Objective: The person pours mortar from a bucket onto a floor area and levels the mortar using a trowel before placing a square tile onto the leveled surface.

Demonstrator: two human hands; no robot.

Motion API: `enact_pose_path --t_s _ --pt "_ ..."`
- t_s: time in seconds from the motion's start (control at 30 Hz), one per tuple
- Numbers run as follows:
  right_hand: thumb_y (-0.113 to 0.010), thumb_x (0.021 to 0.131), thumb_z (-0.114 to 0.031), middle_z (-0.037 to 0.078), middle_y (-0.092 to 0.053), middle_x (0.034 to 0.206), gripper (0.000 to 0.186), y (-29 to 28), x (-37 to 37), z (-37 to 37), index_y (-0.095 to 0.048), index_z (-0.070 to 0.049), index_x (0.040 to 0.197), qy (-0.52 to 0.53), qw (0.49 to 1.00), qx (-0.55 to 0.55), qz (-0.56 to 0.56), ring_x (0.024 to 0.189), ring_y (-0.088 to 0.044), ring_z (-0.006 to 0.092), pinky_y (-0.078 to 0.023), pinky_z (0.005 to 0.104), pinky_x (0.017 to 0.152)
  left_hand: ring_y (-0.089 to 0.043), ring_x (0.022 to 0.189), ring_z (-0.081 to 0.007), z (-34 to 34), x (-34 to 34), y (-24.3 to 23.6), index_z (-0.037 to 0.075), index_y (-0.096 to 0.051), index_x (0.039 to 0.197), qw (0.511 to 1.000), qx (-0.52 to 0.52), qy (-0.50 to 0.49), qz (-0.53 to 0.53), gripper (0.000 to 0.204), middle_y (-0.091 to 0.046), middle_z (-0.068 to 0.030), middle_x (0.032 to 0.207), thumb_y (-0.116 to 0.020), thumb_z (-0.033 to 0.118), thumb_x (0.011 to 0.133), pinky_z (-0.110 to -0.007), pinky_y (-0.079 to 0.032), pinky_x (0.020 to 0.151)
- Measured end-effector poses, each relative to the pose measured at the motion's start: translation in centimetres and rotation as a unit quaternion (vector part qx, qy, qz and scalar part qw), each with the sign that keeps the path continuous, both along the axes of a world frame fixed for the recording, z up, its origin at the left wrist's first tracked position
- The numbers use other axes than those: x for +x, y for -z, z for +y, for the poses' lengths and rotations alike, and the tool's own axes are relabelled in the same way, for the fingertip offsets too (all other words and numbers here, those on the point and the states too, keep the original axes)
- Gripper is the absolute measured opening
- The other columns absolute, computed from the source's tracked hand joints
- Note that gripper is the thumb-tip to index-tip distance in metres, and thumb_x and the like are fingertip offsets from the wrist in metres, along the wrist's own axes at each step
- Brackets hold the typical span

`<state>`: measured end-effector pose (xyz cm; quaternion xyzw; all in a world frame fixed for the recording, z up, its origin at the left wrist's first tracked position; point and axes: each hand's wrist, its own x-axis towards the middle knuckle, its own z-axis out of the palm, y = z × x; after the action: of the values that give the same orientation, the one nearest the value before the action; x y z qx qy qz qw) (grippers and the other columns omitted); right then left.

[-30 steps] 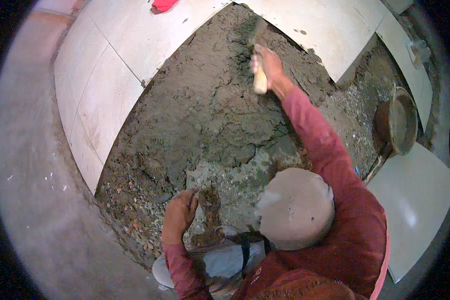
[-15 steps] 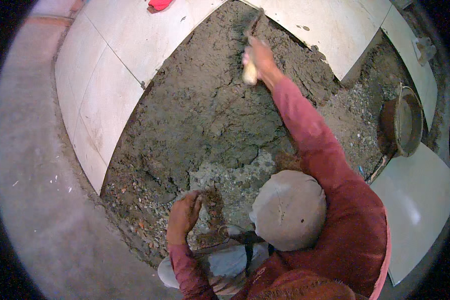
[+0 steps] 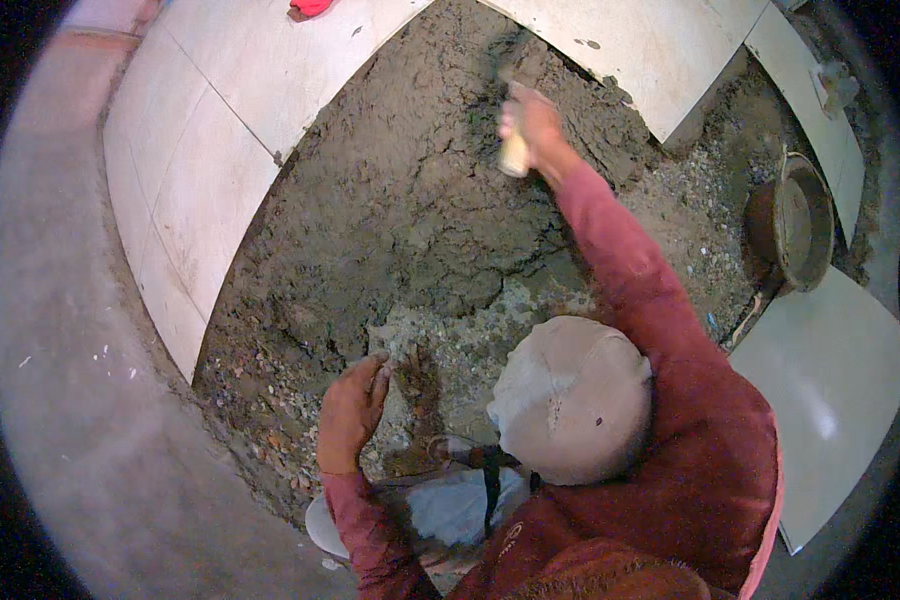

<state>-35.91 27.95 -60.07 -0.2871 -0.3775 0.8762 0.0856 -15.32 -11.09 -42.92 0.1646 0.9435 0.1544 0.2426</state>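
My right hand (image 3: 536,125) reaches out to the far part of a bed of wet grey mortar (image 3: 400,200). It grips the pale yellow handle of a trowel (image 3: 514,157), whose blade is smeared by motion against the mortar. Nearer my body, my left hand (image 3: 355,412) hovers by my leg over gravelly ground (image 3: 290,390). Its fingers are loosely bent with the thumb a little apart, and nothing shows in them.
Large cream tiles (image 3: 195,170) border the mortar at left and far right. A round metal pan (image 3: 805,228) stands on the right, near a loose pale tile (image 3: 820,400). A red item (image 3: 310,8) lies at the top. Concrete floor (image 3: 45,400) runs along the left.
My right hand has drawn the trowel slightly toward me and to the right. My left hand has shifted a little up and left. The whole view has moved slightly.
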Motion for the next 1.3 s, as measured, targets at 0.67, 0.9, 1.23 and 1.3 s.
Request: enact_pose_path --t_s 0.67,0.9,1.23,1.3 --pt "-0.058 0.098 -0.030 0.002 -0.051 0.076 0.021 -1.0 11.4 1.4 -0.048 -0.013 0.104 0.022 0.999 0.010 -0.049 0.056 -0.048 0.0136 -0.045 0.0313 0.045 -0.066 0.100 -0.0407 -0.8 1.4 -1.0 0.007 -0.066 0.117 0.999 -0.030 -0.035 -0.018 0.024 -0.068 -0.0204 0.114 -0.059 0.019 0.098 -0.045 -0.053 0.087" --pt "-0.060 0.098 -0.033 0.001 -0.052 0.071 0.022 -2.0 20.1 3.8 -0.048 -0.014 0.098 0.043 0.997 -0.008 -0.066 0.052 -0.050 0.0143 -0.045 0.0315 0.043 -0.066 0.102 -0.0400 -1.7 2.1 -1.0 0.006 -0.066 0.118 0.998 -0.043 -0.046 -0.030 0.025 -0.068 -0.0204 0.114 -0.057 0.019 0.098 -0.045 -0.052 0.088" --pt "-0.058 0.096 -0.038 0.005 -0.056 0.074 0.031 -10.8 19.5 17.4 -0.057 -0.007 0.094 -0.326 0.761 0.517 -0.217 0.051 -0.054 0.0157 -0.048 0.0328 0.049 -0.066 0.098 -0.0380 -3.6 5.3 -4.0 0.002 -0.065 0.119 0.995 -0.033 -0.090 0.018 0.027 -0.069 -0.0207 0.110 -0.057 0.019 0.099 -0.043 -0.052 0.086" --pt "-0.057 0.096 -0.041 0.011 -0.060 0.078 0.039 -8.6 20.1 22.6 -0.059 -0.003 0.102 -0.393 0.620 0.671 -0.100 0.067 -0.061 0.0248 -0.051 0.0383 0.064 -0.067 0.098 -0.0377 -3.4 5.2 -3.3 0.002 -0.065 0.119 0.996 -0.016 -0.091 0.010 0.028 -0.069 -0.0208 0.110 -0.058 0.020 0.099 -0.043 -0.052 0.087"
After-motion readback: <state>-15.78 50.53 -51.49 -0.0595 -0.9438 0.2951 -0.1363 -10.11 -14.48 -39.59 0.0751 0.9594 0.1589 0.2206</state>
